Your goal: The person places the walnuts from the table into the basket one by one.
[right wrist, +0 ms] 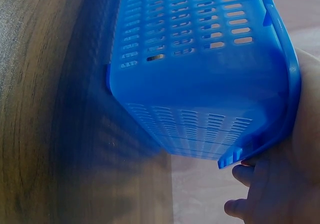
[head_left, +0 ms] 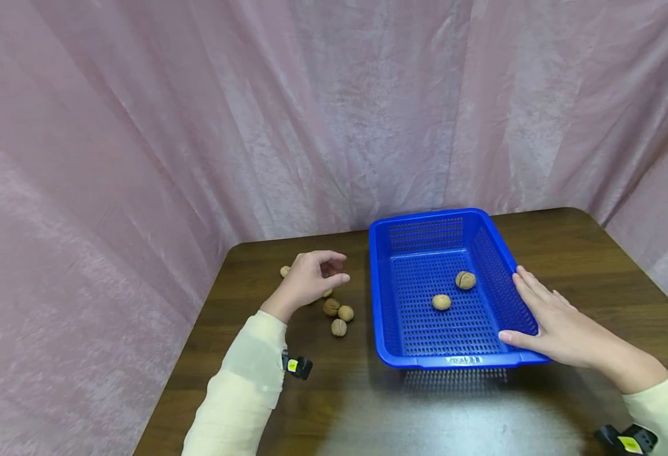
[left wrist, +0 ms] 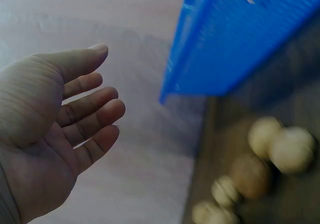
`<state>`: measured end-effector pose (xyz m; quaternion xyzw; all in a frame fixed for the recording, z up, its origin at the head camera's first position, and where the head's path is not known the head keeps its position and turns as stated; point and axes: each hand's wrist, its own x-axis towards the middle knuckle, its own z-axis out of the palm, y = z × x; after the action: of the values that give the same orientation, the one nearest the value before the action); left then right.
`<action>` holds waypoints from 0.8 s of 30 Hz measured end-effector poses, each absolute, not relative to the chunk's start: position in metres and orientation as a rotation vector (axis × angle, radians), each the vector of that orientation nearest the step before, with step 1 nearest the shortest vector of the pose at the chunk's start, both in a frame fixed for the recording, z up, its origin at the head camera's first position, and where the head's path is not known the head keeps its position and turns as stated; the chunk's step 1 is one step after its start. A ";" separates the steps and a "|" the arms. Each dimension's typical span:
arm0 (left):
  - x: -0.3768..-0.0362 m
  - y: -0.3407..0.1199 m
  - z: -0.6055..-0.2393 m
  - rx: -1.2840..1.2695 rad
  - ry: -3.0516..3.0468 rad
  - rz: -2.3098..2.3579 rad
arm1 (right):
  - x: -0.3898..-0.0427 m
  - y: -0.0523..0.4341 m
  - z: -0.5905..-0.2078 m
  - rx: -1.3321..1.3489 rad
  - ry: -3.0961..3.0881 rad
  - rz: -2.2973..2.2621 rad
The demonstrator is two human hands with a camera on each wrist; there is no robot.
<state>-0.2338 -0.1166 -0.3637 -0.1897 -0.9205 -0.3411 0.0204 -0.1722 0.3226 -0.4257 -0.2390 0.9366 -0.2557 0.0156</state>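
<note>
My left hand (head_left: 311,278) hovers over the table's left part, empty, with fingers loosely bent and the thumb apart from them. Below and beside it lie several walnuts, among them a brown walnut (head_left: 330,308) and a paler one (head_left: 339,327); the hand partly covers the group. In the blue plastic basket (head_left: 375,297) sit a walnut (head_left: 465,280) and a smoother, light-coloured nut (head_left: 441,302). On the basket's near right corner rests my right hand (head_left: 561,326), its fingers straight along the right rim and its thumb across the corner. The left wrist view shows the left palm (left wrist: 40,169) with nothing in it.
The basket stands on a dark wooden table (head_left: 322,405), right of the loose nuts. A pink curtain (head_left: 334,126) hangs behind the table's far edge and along its left side. Each sleeve carries a small black wrist camera (head_left: 297,365).
</note>
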 end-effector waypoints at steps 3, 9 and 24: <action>-0.227 -0.136 -0.387 -0.509 -2.872 -1.116 | -0.172 0.323 -0.426 -0.738 2.915 -0.794; -0.212 -0.163 -0.434 -0.416 -2.847 -1.177 | -0.173 0.323 -0.425 -0.737 2.921 -0.786; -0.191 -0.166 -0.491 -0.426 -2.851 -1.198 | -0.172 0.320 -0.426 -0.757 2.932 -0.780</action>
<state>-0.1906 -0.1661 -0.4911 -0.1365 -0.9133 -0.3837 0.0099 -0.1723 0.3202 -0.4261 -0.2422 0.9375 -0.2496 0.0074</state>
